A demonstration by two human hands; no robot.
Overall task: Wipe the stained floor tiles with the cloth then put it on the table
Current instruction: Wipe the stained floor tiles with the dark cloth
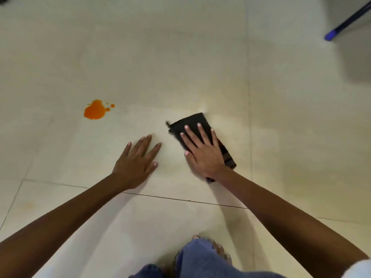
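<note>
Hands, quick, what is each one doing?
Left hand: open, flat on the floor tile, holding nothing.
Right hand: open, pressed flat on the black cloth.

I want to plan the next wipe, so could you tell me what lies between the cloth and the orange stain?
In the head view, only bare tile between the cloth and the orange stain.

Floor tiles (180,57): pale cream, plain, with thin dark joint lines; one bright orange stain (95,110) with small orange droplets beside it. Cloth (192,125): black, with brownish bands at the end nearest the wrist. Trousers (200,259): faded blue denim; rod (345,23) at upper right: dark blue with a brighter blue tip; sleeve edge (361,267) at lower right: white.
</note>
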